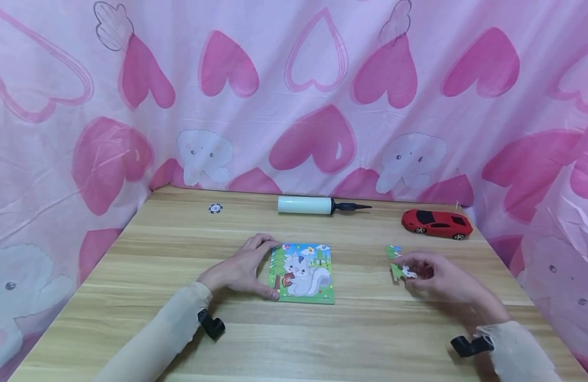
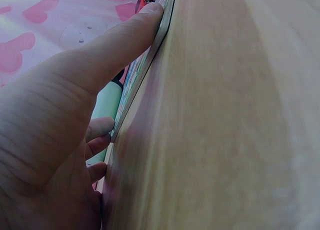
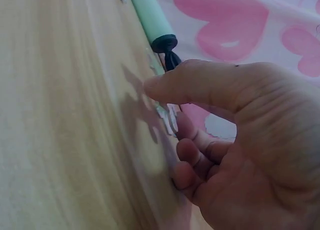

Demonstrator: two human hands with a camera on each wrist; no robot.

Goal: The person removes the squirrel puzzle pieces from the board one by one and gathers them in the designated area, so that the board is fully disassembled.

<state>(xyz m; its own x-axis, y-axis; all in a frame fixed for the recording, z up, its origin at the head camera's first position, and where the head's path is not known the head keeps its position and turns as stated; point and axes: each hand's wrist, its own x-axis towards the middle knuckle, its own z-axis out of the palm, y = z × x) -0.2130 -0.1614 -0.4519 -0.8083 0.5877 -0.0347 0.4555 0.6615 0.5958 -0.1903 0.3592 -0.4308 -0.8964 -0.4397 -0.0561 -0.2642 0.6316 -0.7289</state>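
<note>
As the thumb of the right hand [image 1: 437, 276] stands in front of its other fingers in the right wrist view, part of the small puzzle piece [image 1: 401, 271] is hidden there. Its grip is pinching this piece, which looks tilted; whether the piece touches the worktop [image 1: 332, 339] cannot be told. Just beyond it lies a second piece [image 1: 393, 251], partly covered by the fingers in the head view.

The left hand [image 1: 246, 268] has a relaxed grip, with thumb and fingers spread along the left side of the picture board [image 1: 305, 273], touching its edge. This board lies flat near the middle of the worktop and shows a squirrel with a nut. From the left wrist it is seen almost edge-on, so its picture is hard to make out.

Both sleeves [image 1: 165, 323] are cut off by the lower border, and each wrist carries a black device [image 1: 211, 324].

The worktop has light wood grain, and behind it hangs a pink cloth [image 1: 313, 63] with hearts and pale animals. Along the far side are a round chip [image 1: 215, 208], with a mark too small to read, a white pump [image 1: 305, 205] with black tip, and, at the right, a red toy car [image 1: 437, 224].
</note>
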